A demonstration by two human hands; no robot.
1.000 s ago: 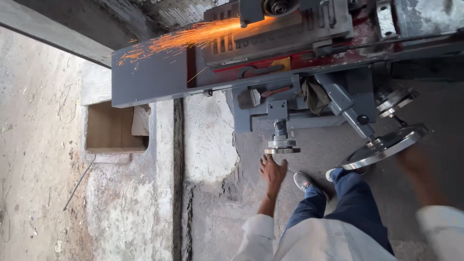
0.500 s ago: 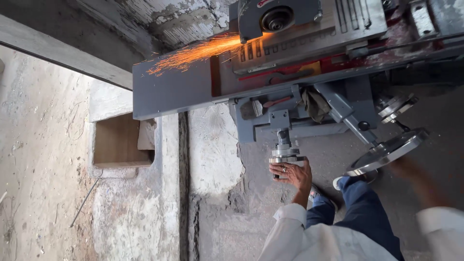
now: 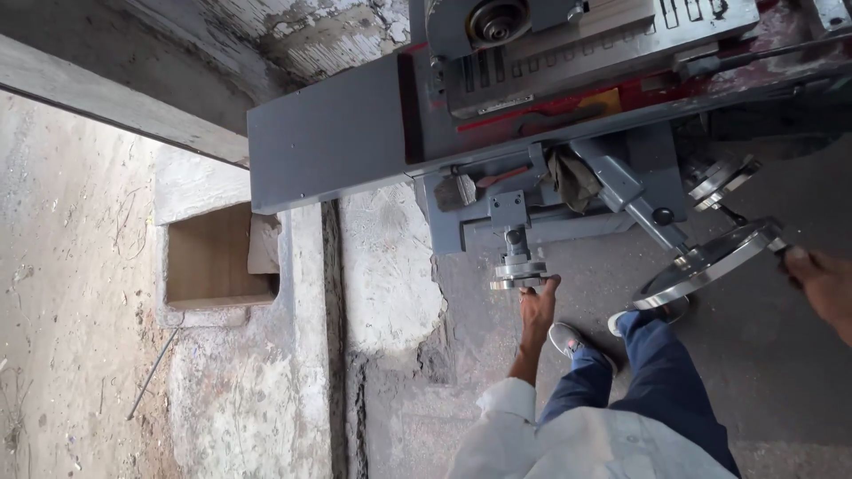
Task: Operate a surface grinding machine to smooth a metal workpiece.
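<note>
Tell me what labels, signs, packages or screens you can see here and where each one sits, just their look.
Label plate: small, pale, rectangular strip on the grey machine body, below the round spindle housing.
Yellow patch: possibly a sticker, on the red part of the machine; too unclear to tell.
No packages, signs or screens visible.

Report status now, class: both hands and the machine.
Left hand gripping small handwheel under grey machine. Right hand at large handwheel handle. Rag and brush tucked in frame, nothing blocking.

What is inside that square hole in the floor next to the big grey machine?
The square hole shows smooth brownish walls and floor. A pale flat slab leans at its right edge. Nothing else shows inside, though the near wall hides the closest corner.
</note>
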